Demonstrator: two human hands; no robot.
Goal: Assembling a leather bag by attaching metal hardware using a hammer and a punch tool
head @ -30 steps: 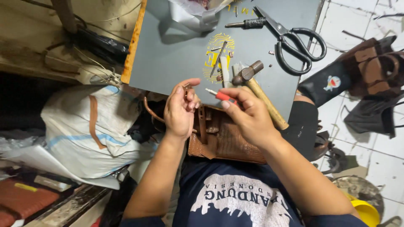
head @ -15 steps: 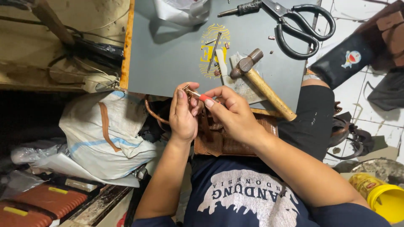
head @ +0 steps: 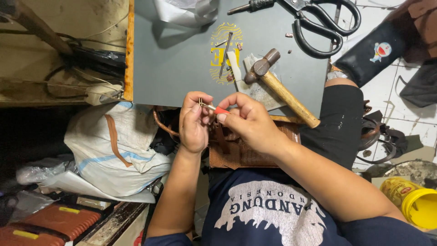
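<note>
My left hand point(head: 193, 122) pinches a small metal piece point(head: 200, 102) between thumb and fingertips. My right hand point(head: 248, 122) holds a thin tool with a red grip point(head: 219, 110), its metal tip touching that piece. Both hands hover over a brown woven leather bag point(head: 248, 152) lying on my lap, just below the near edge of a grey work board point(head: 177, 64). A wooden-handled hammer point(head: 282, 89) lies on the board right behind my right hand.
Large black scissors point(head: 325, 25), an awl point(head: 248, 6), a nail punch point(head: 225, 53) and small metal bits lie on the board. A white sack point(head: 111, 152) sits at left, orange cases point(head: 41, 225) bottom left, a yellow can point(head: 414, 200) bottom right, a black pouch point(head: 371, 52) at right.
Both hands stayed together over the bag, shifting slightly. The red-handled tool's tip has come against the small metal piece in my left fingers.
</note>
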